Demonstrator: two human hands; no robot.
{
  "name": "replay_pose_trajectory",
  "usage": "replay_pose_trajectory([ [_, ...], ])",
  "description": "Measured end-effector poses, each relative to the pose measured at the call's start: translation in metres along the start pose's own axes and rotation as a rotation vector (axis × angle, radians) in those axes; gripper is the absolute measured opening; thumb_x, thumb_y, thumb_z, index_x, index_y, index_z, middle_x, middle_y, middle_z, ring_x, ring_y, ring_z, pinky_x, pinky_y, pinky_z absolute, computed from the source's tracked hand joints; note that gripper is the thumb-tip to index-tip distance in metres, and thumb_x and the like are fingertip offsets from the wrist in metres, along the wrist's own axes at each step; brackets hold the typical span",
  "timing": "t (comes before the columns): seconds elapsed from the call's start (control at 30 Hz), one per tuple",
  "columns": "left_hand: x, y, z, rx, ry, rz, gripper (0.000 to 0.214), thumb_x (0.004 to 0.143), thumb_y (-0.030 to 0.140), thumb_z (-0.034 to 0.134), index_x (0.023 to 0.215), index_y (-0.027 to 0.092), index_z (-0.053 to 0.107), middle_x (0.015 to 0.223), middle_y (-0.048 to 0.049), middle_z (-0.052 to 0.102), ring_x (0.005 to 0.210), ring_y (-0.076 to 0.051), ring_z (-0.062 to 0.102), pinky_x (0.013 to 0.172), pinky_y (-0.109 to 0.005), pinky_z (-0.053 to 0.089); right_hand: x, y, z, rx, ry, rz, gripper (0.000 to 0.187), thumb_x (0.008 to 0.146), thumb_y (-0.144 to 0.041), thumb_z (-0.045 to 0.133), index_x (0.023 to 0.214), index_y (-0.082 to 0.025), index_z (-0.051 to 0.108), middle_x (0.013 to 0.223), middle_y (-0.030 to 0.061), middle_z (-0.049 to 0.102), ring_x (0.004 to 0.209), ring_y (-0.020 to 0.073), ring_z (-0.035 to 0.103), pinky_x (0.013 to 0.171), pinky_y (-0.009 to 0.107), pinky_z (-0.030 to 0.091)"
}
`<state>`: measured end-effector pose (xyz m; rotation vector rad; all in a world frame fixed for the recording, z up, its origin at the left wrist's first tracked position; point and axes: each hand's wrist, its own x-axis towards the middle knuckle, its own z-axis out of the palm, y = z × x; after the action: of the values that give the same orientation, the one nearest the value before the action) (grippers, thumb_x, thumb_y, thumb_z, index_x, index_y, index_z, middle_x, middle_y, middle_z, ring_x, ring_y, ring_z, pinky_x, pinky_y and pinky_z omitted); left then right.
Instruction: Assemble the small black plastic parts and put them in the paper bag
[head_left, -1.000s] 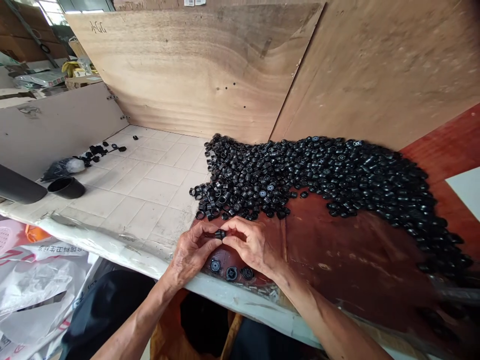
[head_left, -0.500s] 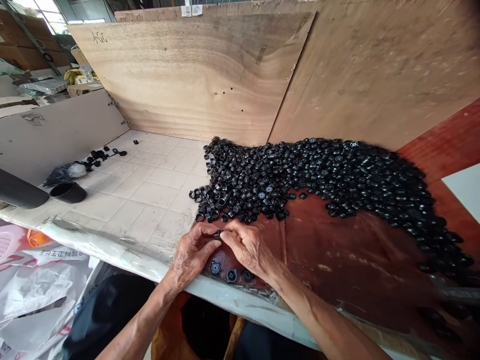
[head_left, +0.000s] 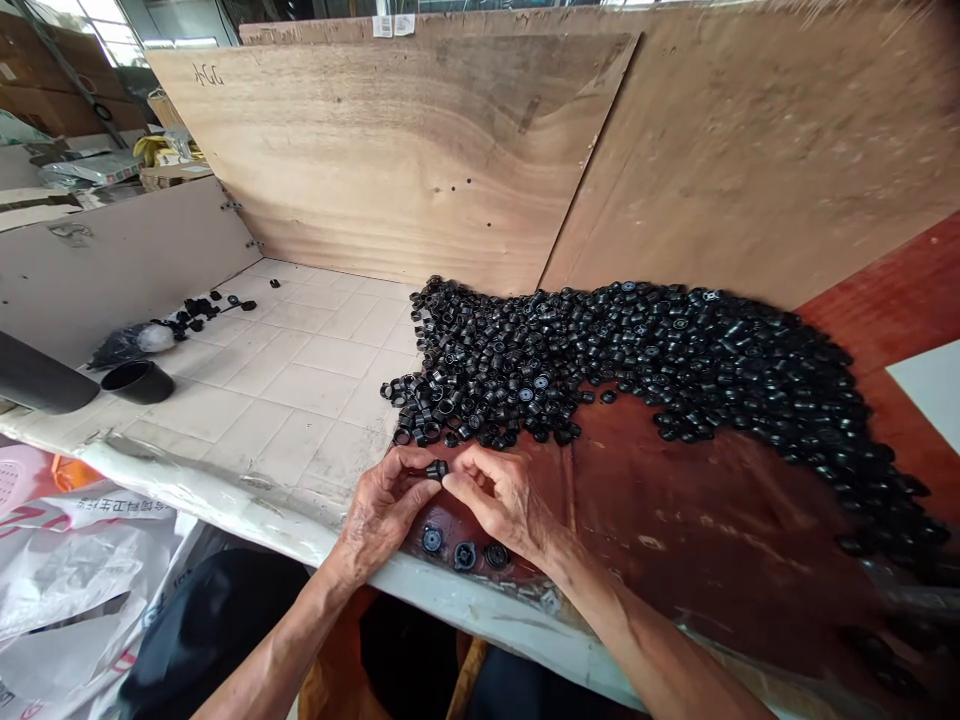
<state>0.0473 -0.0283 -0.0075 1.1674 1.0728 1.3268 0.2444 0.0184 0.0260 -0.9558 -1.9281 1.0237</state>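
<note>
**Both hands pinching one small black ring at the bench edge**

You are leaning your forearms in over the near edge of the bench. Just inside that edge, three finished black caps are lying in a short row, close below your wrists. Above them, your left hand and right hand are meeting fingertip to fingertip. Both are closing on a small black ring, which you are holding just above the reddish-brown part of the bench, between thumb and forefinger on each side.

To your left, crumpled plastic bags are lying below the bench. A little beyond your fingers, the big heap of black rings is starting, and it is spreading away to your right in a broad band. Well off to the left, a black cup is standing on the pale tiled part, beside the end of a dark tube. At the back, wooden boards are standing upright and walling in the heap.
</note>
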Motion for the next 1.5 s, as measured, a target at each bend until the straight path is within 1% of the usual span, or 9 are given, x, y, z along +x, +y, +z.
replay_pose_trajectory([
  [0.13,0.0,0.0,0.0,-0.009,-0.005,-0.014,0.022,0.094,0.031,0.079,0.11,0.022,0.069,0.108,-0.0031,0.075,0.096,-0.017,0.074,0.089,-0.029,0.06,0.0,-0.001,0.0,-0.02,0.012,-0.046,0.032,0.095,-0.033,0.067,0.068,-0.021,0.054,0.063,-0.0031,0.055,0.059,0.0135,0.051,0.06,0.027,0.039],
  [0.27,0.001,0.001,0.0,-0.018,-0.023,-0.004,0.021,0.094,0.032,0.08,0.108,0.021,0.069,0.111,-0.0046,0.075,0.101,-0.019,0.074,0.092,-0.031,0.06,0.0,0.004,0.0,-0.001,0.023,-0.078,0.009,0.096,-0.028,0.064,0.092,-0.02,0.067,0.083,0.0003,0.067,0.073,0.0156,0.061,0.069,0.027,0.045],
  [0.37,0.002,0.001,0.0,0.029,-0.003,0.024,0.021,0.093,0.031,0.081,0.107,0.02,0.07,0.103,-0.0026,0.074,0.09,-0.015,0.072,0.083,-0.026,0.06,0.0,0.007,0.001,-0.051,0.013,-0.039,0.027,0.102,-0.03,0.06,0.076,-0.021,0.061,0.07,-0.0021,0.061,0.065,0.0141,0.057,0.067,0.028,0.043],
  [0.6,0.001,0.005,0.003,0.047,-0.008,0.023,0.02,0.092,0.031,0.081,0.104,0.02,0.071,0.1,-0.0019,0.074,0.088,-0.015,0.072,0.082,-0.025,0.06,0.0,0.003,0.0,-0.037,0.002,-0.006,0.024,0.103,-0.032,0.057,0.081,-0.022,0.064,0.072,-0.0003,0.064,0.067,0.0157,0.059,0.067,0.028,0.046],
  [0.73,0.001,0.006,0.004,-0.063,-0.023,-0.017,0.022,0.091,0.034,0.082,0.104,0.02,0.07,0.101,-0.0032,0.077,0.092,-0.017,0.074,0.087,-0.028,0.061,0.0,0.003,0.001,0.009,-0.022,-0.051,0.012,0.098,-0.03,0.063,0.105,-0.023,0.07,0.092,0.0033,0.072,0.08,0.0189,0.065,0.074,0.029,0.051],
  [0.87,0.001,0.005,0.003,-0.087,-0.02,-0.046,0.024,0.088,0.032,0.085,0.104,0.019,0.071,0.098,-0.0031,0.077,0.088,-0.016,0.074,0.083,-0.027,0.061,-0.001,0.003,0.001,-0.023,-0.031,0.012,0.025,0.103,-0.032,0.057,0.081,-0.023,0.064,0.069,-0.0012,0.062,0.064,0.0156,0.058,0.066,0.028,0.046],
  [1.07,0.001,0.008,0.005,-0.124,-0.046,-0.06,0.024,0.089,0.034,0.084,0.102,0.019,0.07,0.097,-0.0024,0.077,0.088,-0.016,0.074,0.084,-0.028,0.062,-0.001,0.0,0.0,0.023,-0.029,-0.042,0.011,0.099,-0.03,0.062,0.101,-0.022,0.069,0.085,0.0014,0.069,0.075,0.0172,0.065,0.073,0.028,0.051],
  [1.3,0.002,0.004,0.001,0.098,-0.034,-0.004,0.025,0.091,0.038,0.082,0.103,0.019,0.072,0.104,-0.0061,0.077,0.092,-0.02,0.074,0.085,-0.032,0.062,-0.003,-0.001,0.004,0.115,-0.035,0.102,0.01,0.096,-0.031,0.061,0.093,-0.023,0.065,0.073,-0.0011,0.065,0.067,0.0161,0.062,0.065,0.027,0.049],
  [1.5,0.001,0.006,-0.002,0.514,-0.09,0.252,0.015,0.099,0.027,0.068,0.113,0.024,0.073,0.111,-0.0064,0.079,0.104,-0.022,0.075,0.095,-0.036,0.059,-0.001,0.009,0.013,0.438,-0.083,0.494,0.017,0.086,-0.036,0.067,0.086,-0.02,0.064,0.058,-0.0019,0.065,0.052,0.0158,0.06,0.056,0.026,0.05],
])
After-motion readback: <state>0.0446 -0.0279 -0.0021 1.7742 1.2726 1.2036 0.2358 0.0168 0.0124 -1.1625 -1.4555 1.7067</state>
